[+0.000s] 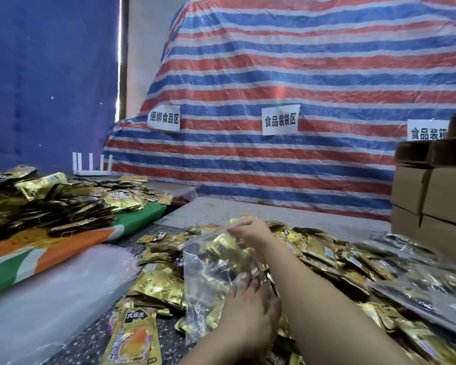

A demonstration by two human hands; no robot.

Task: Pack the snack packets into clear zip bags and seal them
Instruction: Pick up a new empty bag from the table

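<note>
Clear zip bag, gold packets inside: left hand grips its near edge, right hand pinches its top. Sign beyond reads 食品装袋区. Loose packets surround both hands; bare tabletop left of them.

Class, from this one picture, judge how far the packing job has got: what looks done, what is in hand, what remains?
Done: filled clear bags seem to lie at the right, though blurred. In hand: the left hand holds a clear zip bag partly filled with gold packets, while the right hand is at its mouth; it looks unsealed. Left: a big heap of loose gold snack packets, plus another pile at the left.
</note>
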